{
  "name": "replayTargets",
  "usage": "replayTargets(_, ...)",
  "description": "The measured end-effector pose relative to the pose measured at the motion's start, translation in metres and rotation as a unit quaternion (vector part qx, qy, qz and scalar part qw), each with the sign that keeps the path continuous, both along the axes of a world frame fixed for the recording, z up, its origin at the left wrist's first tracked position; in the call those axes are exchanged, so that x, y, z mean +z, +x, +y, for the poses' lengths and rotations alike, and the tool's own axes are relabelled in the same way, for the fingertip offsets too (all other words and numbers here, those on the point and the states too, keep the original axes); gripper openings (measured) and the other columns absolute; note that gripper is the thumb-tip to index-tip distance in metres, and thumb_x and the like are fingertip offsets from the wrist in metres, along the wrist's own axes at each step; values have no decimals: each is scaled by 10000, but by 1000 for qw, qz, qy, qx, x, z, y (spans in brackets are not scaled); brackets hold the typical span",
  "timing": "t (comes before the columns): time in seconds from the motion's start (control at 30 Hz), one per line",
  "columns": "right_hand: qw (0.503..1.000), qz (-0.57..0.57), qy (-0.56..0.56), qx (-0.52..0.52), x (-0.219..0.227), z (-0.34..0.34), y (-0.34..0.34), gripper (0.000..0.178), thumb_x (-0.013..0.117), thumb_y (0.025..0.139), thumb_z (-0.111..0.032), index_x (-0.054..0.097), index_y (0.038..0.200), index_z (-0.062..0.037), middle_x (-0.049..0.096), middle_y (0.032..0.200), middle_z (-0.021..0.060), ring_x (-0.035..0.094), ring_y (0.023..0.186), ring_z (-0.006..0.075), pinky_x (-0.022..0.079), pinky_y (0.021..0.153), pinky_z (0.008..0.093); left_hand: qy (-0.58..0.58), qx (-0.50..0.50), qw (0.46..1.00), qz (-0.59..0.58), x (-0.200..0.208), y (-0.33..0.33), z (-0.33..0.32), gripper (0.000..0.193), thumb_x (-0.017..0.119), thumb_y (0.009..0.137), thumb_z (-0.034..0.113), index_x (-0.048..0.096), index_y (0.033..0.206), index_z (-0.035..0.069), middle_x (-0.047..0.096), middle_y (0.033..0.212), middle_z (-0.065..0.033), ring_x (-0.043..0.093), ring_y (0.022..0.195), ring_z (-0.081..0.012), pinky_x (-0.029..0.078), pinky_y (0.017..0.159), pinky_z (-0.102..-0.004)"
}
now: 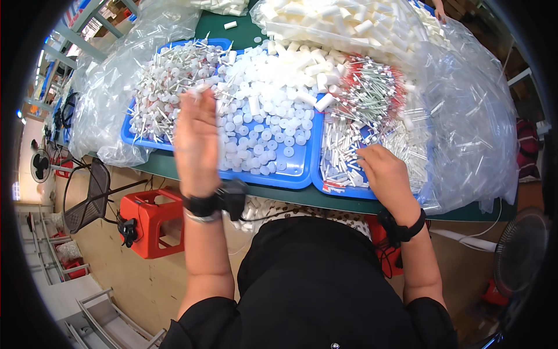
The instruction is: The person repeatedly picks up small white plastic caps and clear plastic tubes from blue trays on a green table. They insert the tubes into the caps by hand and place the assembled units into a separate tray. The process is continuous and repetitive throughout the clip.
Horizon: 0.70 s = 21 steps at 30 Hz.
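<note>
My left hand (199, 142) is raised over the right side of a heap of assembled pieces (168, 87), thin pale stems with translucent discs on them. Its fingers point away from me and are smeared by motion; a whitish blur shows at their tips, and I cannot tell whether they grip it. My right hand (385, 170) is low over the small white sticks (343, 152) in the right tray, thumb and fingers pinched together. What they hold is hidden. Between my hands, loose translucent discs (256, 145) are spread in the middle blue tray (297, 174).
Red-and-silver thin pins (372, 87) are heaped behind the sticks. White foam-like cylinders (354, 20) fill a clear bag at the back. Plastic bags (465, 122) flank the trays. A red stool (152, 224) stands left, a fan (520, 250) right. Another person's hand (440, 13) shows at far right.
</note>
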State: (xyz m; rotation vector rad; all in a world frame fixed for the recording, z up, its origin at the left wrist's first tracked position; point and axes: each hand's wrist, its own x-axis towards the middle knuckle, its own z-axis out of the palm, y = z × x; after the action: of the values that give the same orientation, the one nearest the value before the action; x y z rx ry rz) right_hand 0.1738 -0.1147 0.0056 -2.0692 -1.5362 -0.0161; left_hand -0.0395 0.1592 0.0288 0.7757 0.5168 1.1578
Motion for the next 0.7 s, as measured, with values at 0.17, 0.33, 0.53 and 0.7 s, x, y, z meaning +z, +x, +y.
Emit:
replayTargets(0.17, 995, -84, -57, 12, -11, 4, 4, 108, 675, 815, -53, 658, 919, -27, 601, 850, 81, 623, 799, 277, 514, 674, 379, 97, -66, 977, 180, 16, 5, -8, 381, 637, 956, 143, 543, 1298, 3, 646, 1193, -108, 645, 1018, -183, 516, 878, -297)
replayTargets(0.33, 1000, -7, -26, 16, 0, 2, 2, 76, 656, 861, -67, 642, 921, -22, 630, 884, 109, 648, 782, 297, 525, 668, 386, 514, -172, 681, 491, -28, 11, -63, 260, 760, 793, 97, 696, 1037, 33, 667, 949, -101, 609, 913, -269, 487, 798, -352)
replayTargets(0.53, 994, 105, 31, 4, 7, -5, -3, 114, 665, 878, -55, 650, 985, -19, 688, 887, 138, 669, 730, 308, 525, 647, 384, 574, -135, 594, 548, -37, 24, -76, 284, 741, 764, 80, 672, 1035, 33, 636, 904, -123, 556, 888, -328, 466, 806, -402)
replayTargets(0.7, 982, 181, 32, -34, 19, -10, -12, 114, 708, 841, -45, 690, 948, -10, 695, 812, 124, 655, 689, 272, 502, 615, 349, 499, -140, 710, 476, -35, 28, -79, 252, 712, 865, 127, 671, 1095, 34, 644, 912, -86, 579, 880, -259, 476, 804, -358)
